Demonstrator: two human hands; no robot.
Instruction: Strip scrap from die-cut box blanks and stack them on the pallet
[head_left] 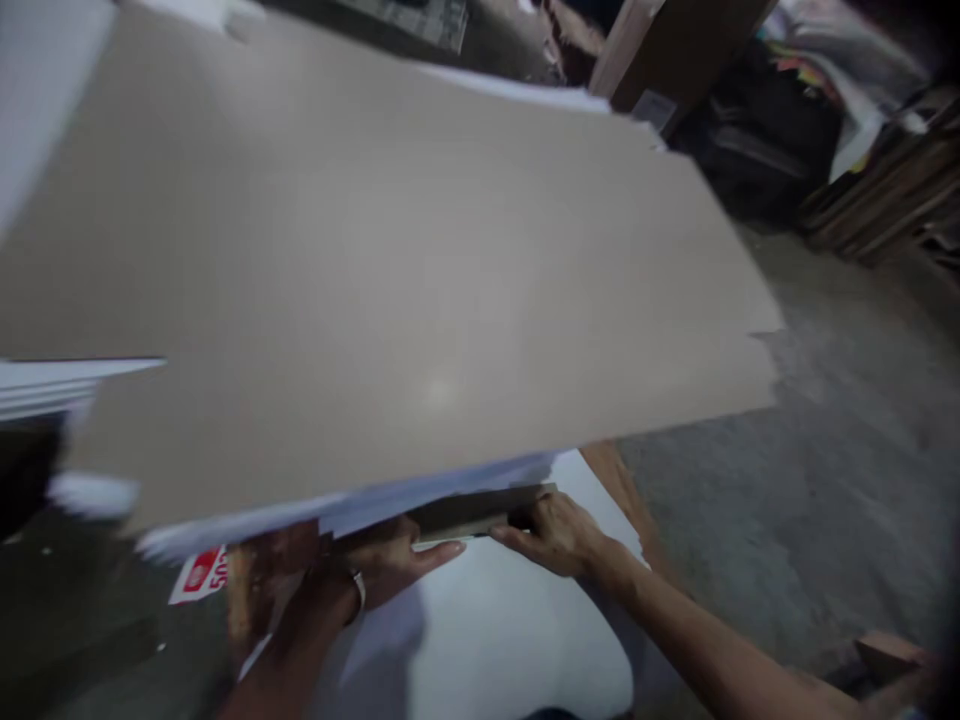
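Brown ctn (686, 60) bkgd, contents hidden | L hand (386, 560) + R hand (559, 535) clamped on brd strip (469, 508) nr lg sheet (420, 250)

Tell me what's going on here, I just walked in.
A person's left hand and right hand hold a narrow brownish piece between them, by a white sheet. Just beyond, a large grey-brown sheet spreads out, with white edges showing beneath its near side. Blur hides exactly what the piece is.
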